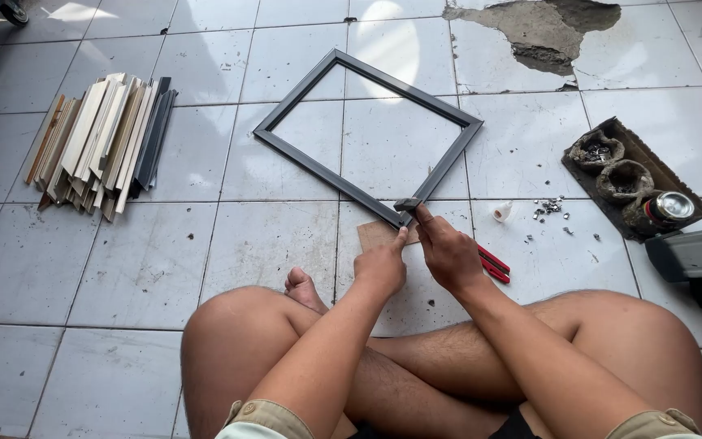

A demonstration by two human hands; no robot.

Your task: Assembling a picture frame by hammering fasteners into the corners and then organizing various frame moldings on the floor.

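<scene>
A dark grey rectangular frame [365, 135] lies flat on the white tiled floor, turned like a diamond. Its near corner rests over a small piece of brown cardboard [374, 235]. My right hand [447, 252] pinches a small grey metal piece [406, 204] against that near corner. My left hand [383, 263] sits just left of it, fingers curled, thumb tip touching the frame corner. Red-handled pliers [493, 264] lie on the floor under my right hand, partly hidden.
A stack of wood and dark moulding strips [101, 143] lies at left. Small metal fasteners [549, 208] and a white cap [502, 212] are scattered right. A dark tray [634, 180] holds bowls and a can. A grey tool [700, 258] sits far right. Broken tile [542, 31] at top.
</scene>
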